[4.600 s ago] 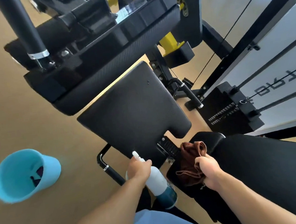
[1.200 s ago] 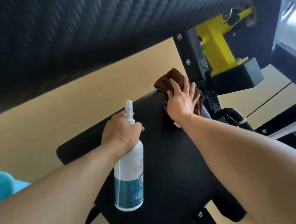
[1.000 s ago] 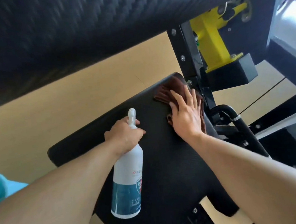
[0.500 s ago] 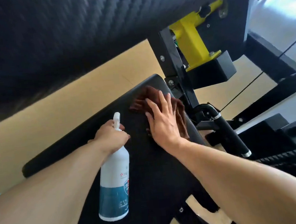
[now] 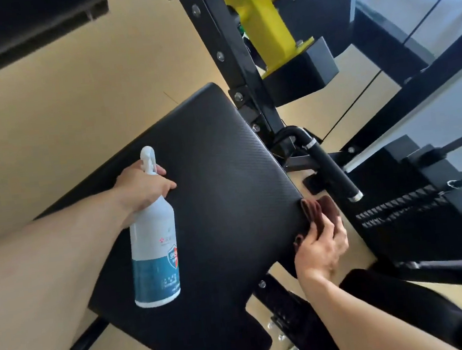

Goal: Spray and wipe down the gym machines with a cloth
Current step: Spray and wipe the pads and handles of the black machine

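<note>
Lower right of frame, the right hand [image 5: 321, 246] has its fingers bunched on the brown cloth [image 5: 321, 213] against the pad's [image 5: 224, 181] right edge; the pad's top lies up-left. The left hand [image 5: 142, 184] grips the spray bottle [image 5: 153, 251].

This is looking like a gym: a black padded bench pad [image 5: 212, 194] is sitting on a black steel frame [image 5: 229, 61] with a yellow bracket [image 5: 265, 23]. To the right, a weight stack [image 5: 416, 212] and a thin cable [image 5: 358, 98] are showing beside a padded handle [image 5: 329, 170]. A smooth tan floor [image 5: 60, 107] is running under it all.
</note>
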